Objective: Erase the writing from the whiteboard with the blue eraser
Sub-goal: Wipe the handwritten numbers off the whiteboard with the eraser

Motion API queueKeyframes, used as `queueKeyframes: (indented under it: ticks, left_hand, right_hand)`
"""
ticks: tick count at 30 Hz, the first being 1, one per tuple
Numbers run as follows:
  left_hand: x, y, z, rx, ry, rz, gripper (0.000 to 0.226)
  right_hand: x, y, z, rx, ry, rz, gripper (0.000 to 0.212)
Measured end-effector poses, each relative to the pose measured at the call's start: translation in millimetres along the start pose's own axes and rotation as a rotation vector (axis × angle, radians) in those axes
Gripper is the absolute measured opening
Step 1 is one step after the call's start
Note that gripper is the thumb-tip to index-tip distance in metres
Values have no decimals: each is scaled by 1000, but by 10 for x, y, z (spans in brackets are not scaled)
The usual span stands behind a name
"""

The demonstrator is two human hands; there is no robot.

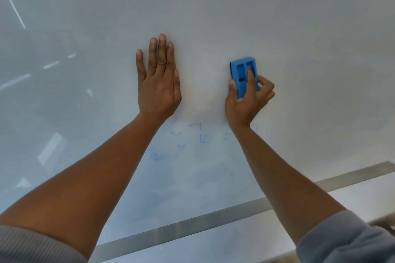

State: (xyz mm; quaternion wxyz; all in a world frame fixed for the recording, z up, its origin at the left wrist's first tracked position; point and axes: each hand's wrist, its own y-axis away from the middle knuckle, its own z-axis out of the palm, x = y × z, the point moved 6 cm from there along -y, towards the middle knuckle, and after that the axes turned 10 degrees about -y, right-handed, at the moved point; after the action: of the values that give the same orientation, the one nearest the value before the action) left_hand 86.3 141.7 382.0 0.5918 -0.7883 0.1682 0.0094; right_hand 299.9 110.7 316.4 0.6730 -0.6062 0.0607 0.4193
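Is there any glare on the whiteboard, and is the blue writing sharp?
Head view: bright streaks of reflected light cross the left side of the whiteboard; the blue writing between the arms is faint and slightly soft; the eraser looks sharp.

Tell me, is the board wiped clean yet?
Not yet. Faint blue writing remains on the whiteboard, below the eraser.

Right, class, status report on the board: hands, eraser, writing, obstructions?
Left hand flat on whiteboard. Right hand grips blue eraser against board. Faint blue writing remains below, between the forearms. Nothing in the way.
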Motion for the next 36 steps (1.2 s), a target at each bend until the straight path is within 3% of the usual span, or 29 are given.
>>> queueKeyframes:
  ticks: [5, 14, 24, 28, 36]
  left_hand:
    - [13, 11, 23, 16, -20, -7, 56]
    - [0, 11, 11, 20, -12, -5, 56]
    - [2, 13, -5, 11, 0, -1, 56]
    - [-35, 12, -16, 5, -13, 44, 56]
    - [-374, 54, -89, -7, -106, 129, 56]
  right_hand:
    - [-26, -388, 56, 48, 4, 1, 49]
    - [643, 431, -323, -48, -12, 156, 48]
    - [536, 580, -268, -13, -76, 233, 46]
    - [151, 1050, -38, -189, -87, 23, 44]
    - [-543, 2017, 459, -522, -113, -172, 49]
